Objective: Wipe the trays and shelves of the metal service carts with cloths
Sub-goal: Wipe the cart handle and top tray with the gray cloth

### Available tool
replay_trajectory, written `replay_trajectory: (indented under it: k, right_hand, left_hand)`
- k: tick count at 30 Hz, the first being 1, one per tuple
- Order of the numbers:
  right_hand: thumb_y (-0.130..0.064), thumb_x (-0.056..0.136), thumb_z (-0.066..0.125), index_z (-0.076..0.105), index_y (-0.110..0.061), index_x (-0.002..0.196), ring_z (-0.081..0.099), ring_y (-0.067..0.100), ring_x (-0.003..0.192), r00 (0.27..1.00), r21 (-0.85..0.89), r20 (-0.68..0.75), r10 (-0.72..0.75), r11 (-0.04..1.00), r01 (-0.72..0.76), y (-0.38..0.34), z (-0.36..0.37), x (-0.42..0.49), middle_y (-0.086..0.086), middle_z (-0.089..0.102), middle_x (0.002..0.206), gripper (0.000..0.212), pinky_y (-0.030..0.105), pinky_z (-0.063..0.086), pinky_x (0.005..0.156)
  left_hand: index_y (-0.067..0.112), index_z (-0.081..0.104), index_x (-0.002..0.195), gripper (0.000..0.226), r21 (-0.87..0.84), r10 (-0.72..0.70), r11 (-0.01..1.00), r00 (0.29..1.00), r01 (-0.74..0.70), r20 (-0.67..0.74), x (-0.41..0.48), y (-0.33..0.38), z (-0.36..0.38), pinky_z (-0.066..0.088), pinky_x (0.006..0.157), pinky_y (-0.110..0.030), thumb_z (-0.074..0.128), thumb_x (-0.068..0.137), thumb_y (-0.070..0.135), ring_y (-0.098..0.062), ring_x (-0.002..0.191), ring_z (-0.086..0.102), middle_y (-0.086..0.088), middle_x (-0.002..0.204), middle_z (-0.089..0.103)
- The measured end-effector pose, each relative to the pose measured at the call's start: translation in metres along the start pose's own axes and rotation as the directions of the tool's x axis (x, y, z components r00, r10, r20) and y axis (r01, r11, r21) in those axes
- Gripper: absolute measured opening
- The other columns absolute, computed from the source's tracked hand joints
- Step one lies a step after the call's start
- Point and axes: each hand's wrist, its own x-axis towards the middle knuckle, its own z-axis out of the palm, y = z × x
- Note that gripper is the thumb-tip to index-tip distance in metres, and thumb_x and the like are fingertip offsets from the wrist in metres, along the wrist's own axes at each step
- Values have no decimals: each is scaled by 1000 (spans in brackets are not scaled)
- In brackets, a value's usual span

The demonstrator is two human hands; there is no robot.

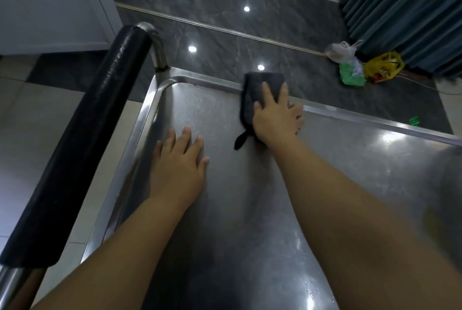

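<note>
The steel top tray of a service cart fills the lower middle of the head view, its raised rim running along the far and left sides. A dark grey cloth lies over the far rim, a small black loop hanging from its near edge. My right hand presses flat on the cloth with its fingers spread. On the bare tray surface near the left rim, my left hand rests flat with straight fingers and holds nothing.
The cart's black padded push handle runs along the left on a steel tube. Beyond the tray lie dark glossy floor tiles, with plastic bags at the foot of a teal curtain. A white cabinet stands at the far left.
</note>
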Motion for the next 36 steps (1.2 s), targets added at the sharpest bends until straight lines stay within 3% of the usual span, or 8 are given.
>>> replay_trajectory:
  k: [5, 9, 12, 20, 27, 30, 34, 36]
  right_hand:
    - [-57, 92, 23, 18, -57, 140, 32, 33, 118, 756, -151, 97, -647, 742, 654, 2, 3, -28, -14, 5, 158, 48, 45, 29, 99]
    - [-52, 96, 30, 14, -52, 144, 23, 39, 133, 998, -45, -4, -64, 997, 64, 82, -19, -4, -8, 1, 159, 50, 52, 21, 106]
    - [-50, 98, 25, 5, -45, 148, 13, 48, 135, 973, -16, -1, 229, 973, -229, 116, -26, -18, -5, -13, 159, 54, 61, 19, 104]
    - [-58, 93, 20, 10, -51, 144, 37, 33, 108, 777, -219, 100, -621, 748, 626, 145, -9, -85, -15, -9, 158, 53, 46, 40, 89]
    - [-45, 99, 24, 3, -37, 150, 7, 47, 138, 994, -72, 39, 103, 992, -100, 192, -37, -51, -5, -17, 158, 56, 62, 19, 104]
    - [-49, 97, 28, 9, -40, 149, 22, 44, 131, 954, -108, 50, -297, 948, 301, 164, -17, -98, -8, -12, 159, 56, 57, 28, 97]
    - [-48, 91, 40, 45, -39, 137, 51, 37, 97, 553, -115, 12, -833, 548, 829, 185, -6, -155, -4, 28, 154, 47, 39, 38, 77]
    - [-41, 92, 48, 48, -36, 136, 54, 37, 97, 618, -144, -23, -786, 614, 776, 214, -15, -132, -2, 29, 153, 45, 43, 43, 84]
  left_hand:
    - [21, 34, 143, 51, 25, -17, 1000, 1000, 16, 17, 0, 4, -1, 6, 115, -47, 38, 96, 38, -30, 144, 9, -6, 156, 19]
    - [22, 32, 143, 50, 82, -21, 996, 998, 17, 56, -3, 6, -4, 12, 115, -50, 36, 95, 38, -31, 143, 9, -5, 156, 17]
    - [19, 38, 140, 49, 81, -53, 996, 996, 47, 72, -11, 17, -6, 15, 113, -52, 43, 94, 36, -33, 141, 14, -7, 154, 22]
    - [11, 51, 132, 48, 95, -11, 995, 997, 3, 77, -68, 70, 12, 27, 106, -49, 56, 89, 31, -39, 133, 29, -12, 147, 36]
    - [12, 47, 136, 51, 30, -84, 996, 994, 82, 63, -118, 97, 36, 20, 112, -48, 56, 90, 32, -37, 138, 25, -10, 150, 33]
    - [16, 37, 142, 53, 25, -94, 995, 994, 92, 61, -129, 97, 44, 12, 115, -44, 48, 94, 35, -33, 143, 16, -5, 155, 24]
    - [21, 34, 144, 54, 34, -93, 995, 994, 91, 61, -131, 94, 46, 13, 115, -42, 45, 94, 38, -29, 144, 14, -1, 155, 20]
    - [21, 35, 143, 53, 53, -86, 995, 995, 84, 52, -130, 94, 47, 15, 114, -42, 46, 94, 38, -30, 143, 17, -2, 155, 23]
